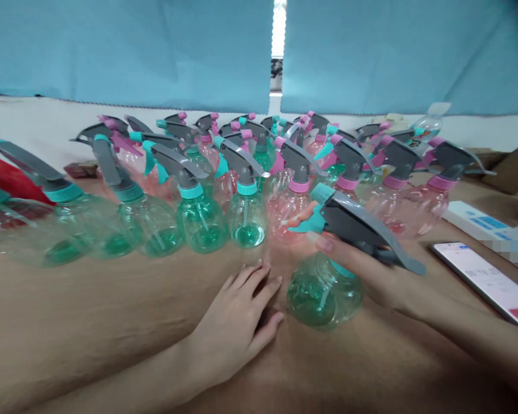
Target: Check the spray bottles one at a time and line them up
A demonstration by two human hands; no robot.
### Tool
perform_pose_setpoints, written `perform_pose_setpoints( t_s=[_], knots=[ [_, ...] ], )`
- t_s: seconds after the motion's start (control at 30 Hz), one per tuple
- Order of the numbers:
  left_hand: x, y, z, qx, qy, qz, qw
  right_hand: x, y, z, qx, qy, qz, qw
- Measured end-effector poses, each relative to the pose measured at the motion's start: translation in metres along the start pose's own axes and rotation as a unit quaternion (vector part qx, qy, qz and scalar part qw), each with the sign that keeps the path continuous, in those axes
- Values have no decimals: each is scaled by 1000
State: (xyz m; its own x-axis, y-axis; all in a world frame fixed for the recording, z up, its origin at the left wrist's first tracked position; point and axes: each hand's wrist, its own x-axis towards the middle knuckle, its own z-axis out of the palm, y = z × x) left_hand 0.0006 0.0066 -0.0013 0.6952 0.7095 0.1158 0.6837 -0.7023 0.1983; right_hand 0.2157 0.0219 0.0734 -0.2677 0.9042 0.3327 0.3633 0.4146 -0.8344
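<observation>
My right hand [354, 261] grips a green spray bottle [323, 290] by its grey trigger head [358, 227], holding it tilted just above the brown table [90, 322]. The bottle's teal nozzle points left. My left hand [237, 319] lies flat on the table, fingers spread, just left of that bottle and holding nothing. Behind both hands stand several green spray bottles [201, 215] on the left and several pink spray bottles [293, 207] on the right, all with grey triggers.
A phone [487, 282] with a lit screen lies on the table at the right, beside a white box [479, 221]. A red object [8, 178] sits at the far left. Blue curtains [133, 52] hang behind the table.
</observation>
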Motion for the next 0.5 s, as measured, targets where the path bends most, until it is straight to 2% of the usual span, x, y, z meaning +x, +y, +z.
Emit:
perform_pose_setpoints(
  t_s=[0.23,0.37,0.5],
  knots=[
    [0,-1,0,0,5,3,1000,-2,5,1,-10,51,-32,998],
    [0,0,0,-4,2,-3,1000,-10,16,-6,-45,76,-7,996],
    [0,0,1,0,1,-3,1000,-8,14,-6,-38,65,-8,997]
  ],
)
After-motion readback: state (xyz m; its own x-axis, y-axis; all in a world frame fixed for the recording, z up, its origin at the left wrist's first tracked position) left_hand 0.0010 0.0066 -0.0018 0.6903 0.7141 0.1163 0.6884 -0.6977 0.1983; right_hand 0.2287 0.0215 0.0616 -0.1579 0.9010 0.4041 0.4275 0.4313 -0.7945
